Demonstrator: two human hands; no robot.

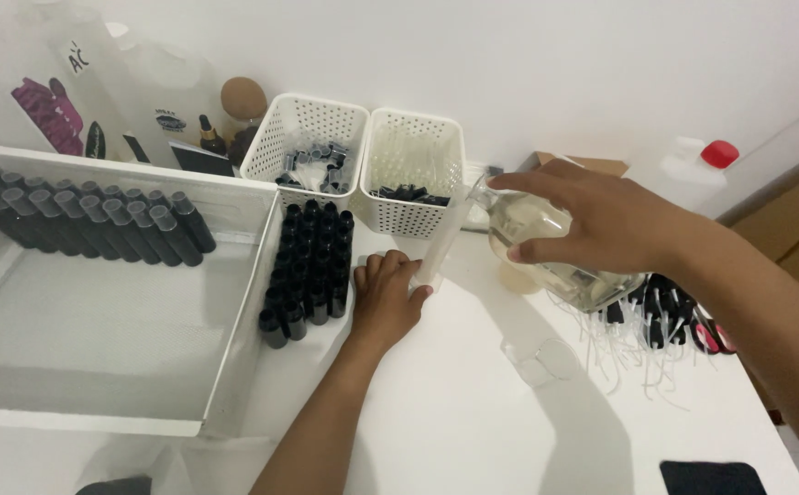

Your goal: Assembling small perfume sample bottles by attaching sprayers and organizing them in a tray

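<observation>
**A:** So where does this stand? Right hand [615,225] is wrapped over a clear glass bottle [546,247] of pale liquid, fingers curled around its body and tipping it left. The neck points at a thin clear tube [443,246] that the left hand [385,298] steadies on the white table [454,403] – fingers closed around its lower end, as far as I can tell.

**B:** Yeah, both are firm grips, nothing slack. I can't make out any liquid actually running, though. Too small to tell.

**A:** Same. Progress-wise: the white tray [234,302] on the left has one row of capped black vials [97,225] along its back edge, and the remainder of its floor shows bare. Just beside the tray, touching the left hand's knuckles, sits a tight block of small black bottles [312,261] – my guess is those aren't done.

**B:** So roughly a third finished, judging by the counts? Hard to be sure which batch is which.

**A:** That's my read too. Behind the block are two white perforated baskets [363,156], one with dark caps, the other with clear tubing bits. Loose spray pumps [651,316] with white dip tubes lie under the right wrist, and red-handled scissors [711,335] next to them.

**B:** Plenty of pumps lying unfitted, then.
</observation>
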